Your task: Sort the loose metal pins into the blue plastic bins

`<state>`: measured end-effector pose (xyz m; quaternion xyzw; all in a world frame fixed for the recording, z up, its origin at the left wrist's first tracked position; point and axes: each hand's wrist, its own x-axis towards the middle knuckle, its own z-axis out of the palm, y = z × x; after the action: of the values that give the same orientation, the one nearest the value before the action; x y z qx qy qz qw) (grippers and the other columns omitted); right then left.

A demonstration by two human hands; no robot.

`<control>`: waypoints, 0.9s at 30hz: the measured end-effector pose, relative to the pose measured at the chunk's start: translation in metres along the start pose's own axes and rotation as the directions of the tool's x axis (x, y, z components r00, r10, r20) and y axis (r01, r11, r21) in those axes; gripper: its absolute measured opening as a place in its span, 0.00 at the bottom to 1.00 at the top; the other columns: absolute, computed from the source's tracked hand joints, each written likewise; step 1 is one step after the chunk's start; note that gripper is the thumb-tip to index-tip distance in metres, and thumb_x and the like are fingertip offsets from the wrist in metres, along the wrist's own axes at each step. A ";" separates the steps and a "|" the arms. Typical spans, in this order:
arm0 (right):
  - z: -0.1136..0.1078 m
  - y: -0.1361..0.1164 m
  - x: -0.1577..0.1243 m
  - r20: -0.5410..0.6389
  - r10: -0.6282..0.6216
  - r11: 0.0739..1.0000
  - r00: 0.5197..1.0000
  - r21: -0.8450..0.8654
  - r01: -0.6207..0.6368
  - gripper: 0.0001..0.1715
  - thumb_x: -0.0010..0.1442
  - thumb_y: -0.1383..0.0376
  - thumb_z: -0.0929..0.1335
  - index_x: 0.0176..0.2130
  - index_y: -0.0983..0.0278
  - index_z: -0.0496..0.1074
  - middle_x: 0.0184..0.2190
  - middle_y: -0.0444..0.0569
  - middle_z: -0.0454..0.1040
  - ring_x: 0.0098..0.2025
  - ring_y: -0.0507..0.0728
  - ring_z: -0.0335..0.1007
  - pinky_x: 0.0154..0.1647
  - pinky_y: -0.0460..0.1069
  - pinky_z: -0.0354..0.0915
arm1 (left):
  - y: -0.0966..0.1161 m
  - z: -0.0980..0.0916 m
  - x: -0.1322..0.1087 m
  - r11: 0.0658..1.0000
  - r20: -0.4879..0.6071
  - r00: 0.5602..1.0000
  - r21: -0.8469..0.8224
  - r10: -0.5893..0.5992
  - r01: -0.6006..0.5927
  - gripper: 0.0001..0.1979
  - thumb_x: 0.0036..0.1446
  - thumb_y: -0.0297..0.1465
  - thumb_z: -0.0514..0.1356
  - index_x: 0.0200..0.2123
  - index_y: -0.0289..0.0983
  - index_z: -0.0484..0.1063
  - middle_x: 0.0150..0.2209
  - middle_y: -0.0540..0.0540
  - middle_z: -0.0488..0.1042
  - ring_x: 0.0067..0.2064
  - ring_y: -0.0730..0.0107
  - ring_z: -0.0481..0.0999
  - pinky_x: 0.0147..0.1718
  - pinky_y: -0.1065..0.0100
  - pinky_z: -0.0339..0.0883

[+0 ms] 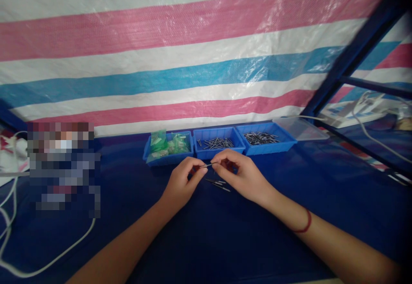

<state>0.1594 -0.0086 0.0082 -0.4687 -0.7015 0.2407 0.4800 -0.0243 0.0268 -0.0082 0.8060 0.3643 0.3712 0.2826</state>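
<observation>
Between my two hands runs a thin metal pin (208, 165), held level just above the blue tabletop. My left hand (186, 175) pinches its left end between thumb and forefinger. At the other end, the fingertips of my right hand (240, 172) are closed on it too. Several similar slim metal pins (220, 184) lie loose on the table just below the hands. Behind them, a blue bin (219, 151) contains many short metal pins (216, 143). Another blue bin (272, 148) at the right is filled with darker metal pieces (260, 138).
A third blue bin (169, 160) at the left holds green plastic bags (178, 144). White cable (51, 267) loops across the table's left side, near a blurred-out patch. A clear plastic lid (301, 129) lies behind the right bin. Striped sheeting (180, 77) hangs at the back; a dark frame post (350, 56) stands right.
</observation>
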 end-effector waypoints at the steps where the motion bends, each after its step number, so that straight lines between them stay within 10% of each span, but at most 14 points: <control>1: 0.001 0.001 0.000 0.007 -0.004 1.000 1.000 -0.012 0.004 0.04 0.59 0.65 0.66 0.34 0.62 0.71 0.28 0.45 0.70 0.27 0.51 0.64 0.27 0.47 0.61 | 0.000 0.000 0.000 1.000 -0.013 1.000 0.004 0.002 -0.002 0.06 0.60 0.33 0.56 0.36 0.37 0.70 0.34 0.48 0.73 0.34 0.71 0.71 0.36 0.70 0.65; 7: -0.004 0.005 0.006 0.106 -0.106 0.988 0.989 -0.100 0.117 0.05 0.59 0.68 0.65 0.33 0.61 0.72 0.32 0.47 0.72 0.35 0.54 0.68 0.34 0.48 0.63 | 0.004 -0.001 -0.001 0.999 -0.024 1.000 0.029 0.013 -0.012 0.07 0.60 0.32 0.56 0.40 0.37 0.69 0.36 0.48 0.73 0.37 0.70 0.72 0.38 0.69 0.66; 14: -0.077 0.048 0.027 -0.340 -0.088 0.827 0.936 -0.549 -0.122 0.08 0.57 0.63 0.65 0.33 0.62 0.73 0.29 0.49 0.73 0.29 0.56 0.66 0.34 0.51 0.62 | 0.003 0.004 -0.006 0.928 0.259 0.962 0.329 0.088 -0.174 0.14 0.62 0.35 0.54 0.49 0.40 0.71 0.46 0.44 0.72 0.47 0.61 0.69 0.47 0.59 0.62; 19: -0.100 0.071 0.027 -0.413 -0.098 0.594 0.905 -0.754 -0.280 0.13 0.55 0.60 0.65 0.36 0.64 0.76 0.35 0.56 0.73 0.43 0.65 0.67 0.44 0.59 0.60 | -0.001 0.008 -0.008 0.898 0.280 0.958 0.404 0.062 -0.176 0.11 0.62 0.35 0.55 0.45 0.43 0.74 0.45 0.46 0.71 0.46 0.61 0.68 0.45 0.60 0.61; 27: -0.046 0.019 0.019 -0.002 -0.207 0.806 0.978 -0.568 0.170 0.08 0.60 0.65 0.64 0.34 0.62 0.74 0.34 0.50 0.75 0.38 0.59 0.68 0.44 0.56 0.61 | 0.003 0.012 -0.010 0.874 0.247 0.969 0.467 0.020 -0.137 0.10 0.65 0.33 0.51 0.37 0.40 0.72 0.42 0.47 0.71 0.43 0.64 0.67 0.40 0.62 0.59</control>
<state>0.2066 0.0119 0.0212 -0.5249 -0.7686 -0.0413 0.3634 -0.0177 0.0146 -0.0165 0.9031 0.3756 0.1827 0.0994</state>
